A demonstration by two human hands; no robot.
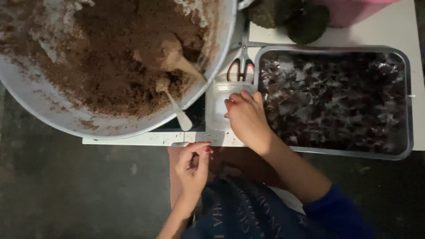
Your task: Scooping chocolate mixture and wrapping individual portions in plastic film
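Observation:
My right hand (247, 117) rests on a small clear plastic cup (219, 104) standing on the white table (141, 138), fingers curled over its right side. My left hand (192, 166) hovers below the table edge with fingertips pinched together; I cannot tell whether anything is between them. A big round metal basin (57, 113) at upper left holds brown crumbly mix (119, 53) with two white spoons (177, 110) stuck in it.
A rectangular metal tray (409, 132) of dark wrapped pieces fills the right side. Scissors with red-and-black handles (241, 66) lie behind the cup. Dark round lumps (305, 24) and a pink container (349, 11) sit at the top. Dark floor lies below.

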